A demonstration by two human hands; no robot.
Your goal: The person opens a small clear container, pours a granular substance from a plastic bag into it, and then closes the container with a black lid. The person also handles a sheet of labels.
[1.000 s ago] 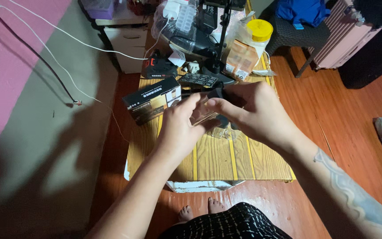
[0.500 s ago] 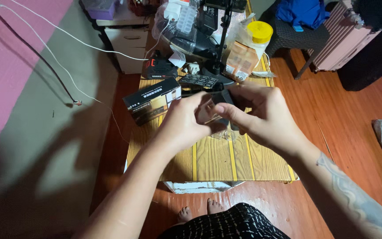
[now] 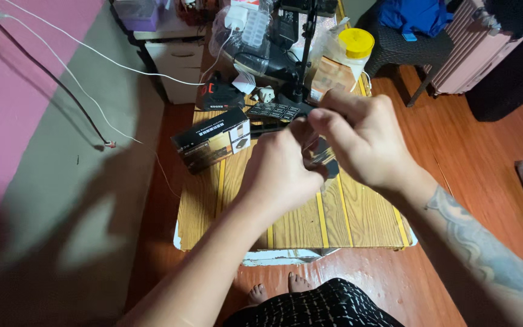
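A lived-in room of a home, set up as a makeshift work corner. Low wooden desk (image 3: 346,212) on a glossy reddish plank floor (image 3: 485,151); behind the desk, a white drawer unit (image 3: 174,57); right of the desk, a wicker chair (image 3: 410,48) and a pink suitcase (image 3: 473,45); left of the desk, a pink-and-grey wall (image 3: 43,151) with trailing cables (image 3: 62,79)

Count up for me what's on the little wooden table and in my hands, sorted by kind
Dark printed box: 1
Yellow-lidded jar: 1
Black keypad-like tray: 1
Small clear-wrapped item between left hand and right hand: 1
Total: 4; the bagged clutter at the table's far end is too jumbled to count.
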